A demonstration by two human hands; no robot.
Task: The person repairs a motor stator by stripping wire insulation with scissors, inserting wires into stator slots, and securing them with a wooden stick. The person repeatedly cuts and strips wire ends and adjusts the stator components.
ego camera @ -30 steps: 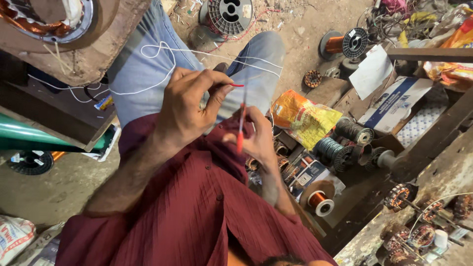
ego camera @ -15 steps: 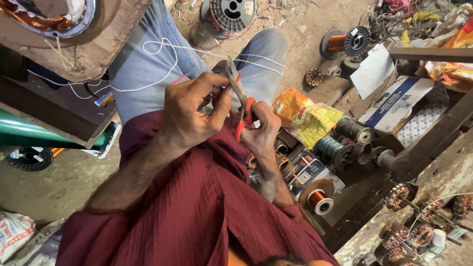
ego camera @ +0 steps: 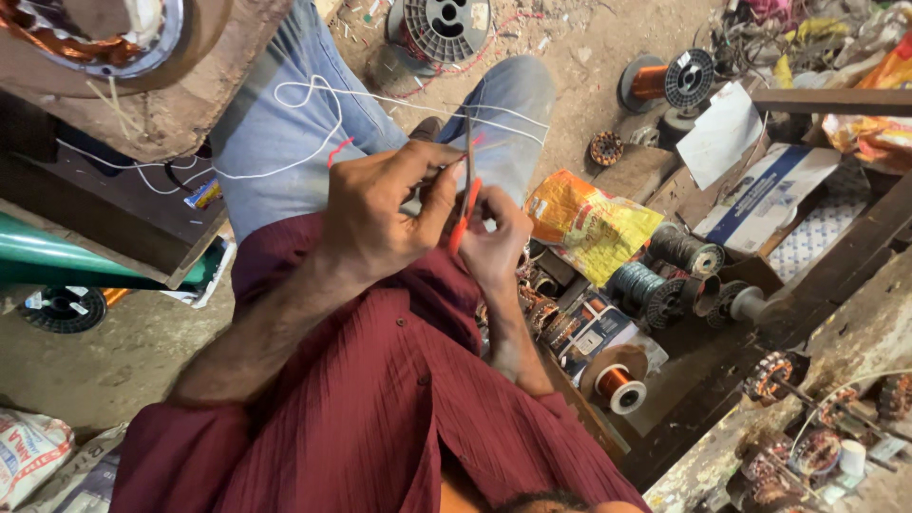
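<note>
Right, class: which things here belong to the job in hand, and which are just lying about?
In hand: orange-handled scissors, white string, left hand, right hand.
Lying about: yellow bag, copper wire spool, grey reel, blue-and-white box, green pipe.

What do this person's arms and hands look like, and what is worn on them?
Both hands, left and right, are bare: no gloves, and no rings or watch that I can make out. The forearms are uncovered too. A dark red ribbed shirt with buttons down the front has its sleeves pushed up to about the elbows. Light blue jeans cover the legs.
</note>
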